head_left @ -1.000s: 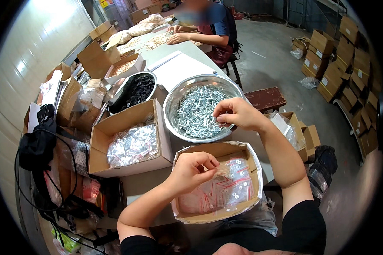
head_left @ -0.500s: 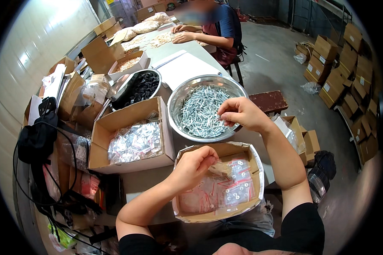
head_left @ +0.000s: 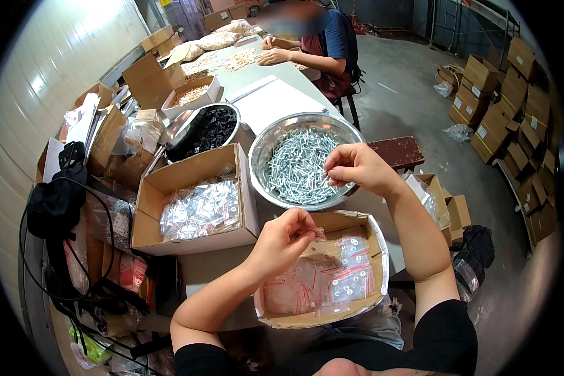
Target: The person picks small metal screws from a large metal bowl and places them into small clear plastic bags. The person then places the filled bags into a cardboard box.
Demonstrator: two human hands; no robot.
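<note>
My left hand (head_left: 283, 243) is closed in a pinch above the near cardboard tray (head_left: 383, 269), with a small clear plastic bag (head_left: 320, 249) hanging from its fingertips. In that tray lie several flat zip bags with red seams (head_left: 288, 291) and bags holding small round washer-like pieces (head_left: 351, 285). Over the right side of a steel bowl (head_left: 257, 160), my right hand (head_left: 360, 169) pinches thumb to fingers. A thin silvery screw seems to sit at its fingertips, though it is small and partly hidden. Many loose silvery screws (head_left: 301, 166) fill the bowl.
Left of the bowl stands a cardboard box (head_left: 145, 210) of filled bags. Behind it are a bowl of black parts (head_left: 213, 128) and a white box of small tan pieces (head_left: 191, 94). Another person (head_left: 332, 53) works at the table's far end. Stacked cartons (head_left: 495, 128) line the right.
My left hand has risen slightly, its fingers turned a little toward the bowl. My right hand stays over the screws, almost unmoved. The view has shifted slightly.
</note>
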